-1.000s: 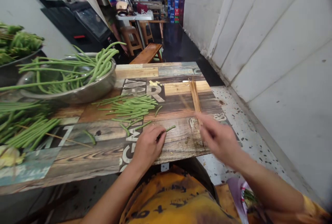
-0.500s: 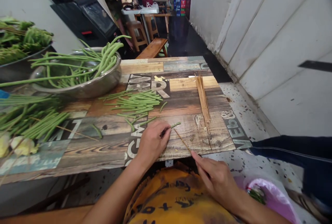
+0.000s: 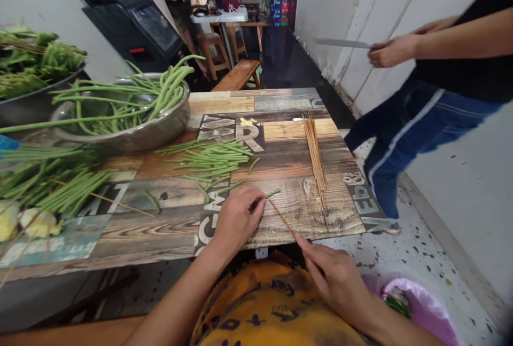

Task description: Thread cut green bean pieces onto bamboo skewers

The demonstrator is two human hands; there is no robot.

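Note:
My left hand (image 3: pixel 241 212) rests near the table's front edge, its fingers closed on a short piece of green bean (image 3: pixel 273 193) whose tip sticks out to the right. A thin bamboo skewer (image 3: pixel 284 217) is pinched in my right hand (image 3: pixel 332 266), and its far end meets the bean beside my left fingers. Whether the point has entered the bean I cannot tell. Just beyond my left hand lies a pile of cut green beans (image 3: pixel 218 157). To the right is a bundle of bamboo skewers (image 3: pixel 315 154).
A metal bowl (image 3: pixel 160 123) of long beans stands left on the wood-patterned table (image 3: pixel 152 236). Skewered beans (image 3: pixel 80 191) lie nearer. Another person (image 3: pixel 452 63) holding a knife (image 3: pixel 344 42) is beyond the table's right side. A pink bin (image 3: pixel 428 314) sits on the floor at lower right.
The other person has moved fully into view on the right, with a knife in hand. My hands, the bean and the skewer hold almost the same position; the view has shifted slightly.

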